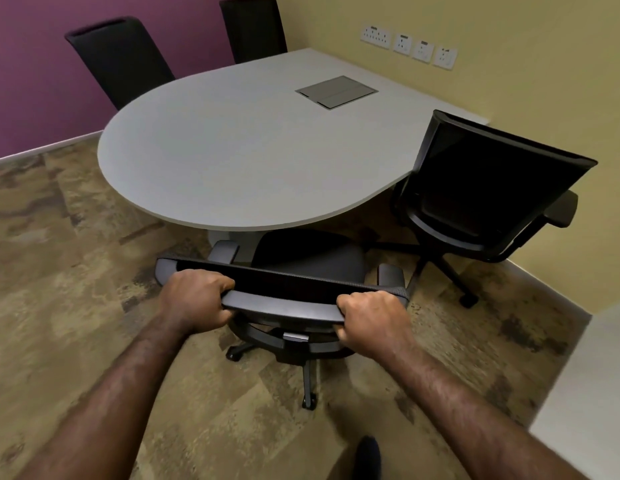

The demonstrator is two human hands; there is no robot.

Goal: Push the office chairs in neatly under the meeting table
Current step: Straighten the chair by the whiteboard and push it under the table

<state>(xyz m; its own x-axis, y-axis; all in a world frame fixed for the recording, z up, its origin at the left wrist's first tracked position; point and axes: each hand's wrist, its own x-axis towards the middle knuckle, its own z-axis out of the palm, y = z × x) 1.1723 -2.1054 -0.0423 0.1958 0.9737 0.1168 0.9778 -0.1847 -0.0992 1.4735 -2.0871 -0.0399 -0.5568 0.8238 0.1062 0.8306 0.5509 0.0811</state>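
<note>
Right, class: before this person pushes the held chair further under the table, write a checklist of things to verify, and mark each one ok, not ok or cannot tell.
1. Left hand grips the near chair backrest top: ok.
2. Right hand grips the same backrest: ok.
3. Seat front already under the table edge: ok.
4. Armrests will pass under the tabletop: cannot tell.
5. Right-side chair base clear of the near chair's path: cannot tell.
6. Right-side chair tucked in squarely: not ok, it sits angled beside the table.
</note>
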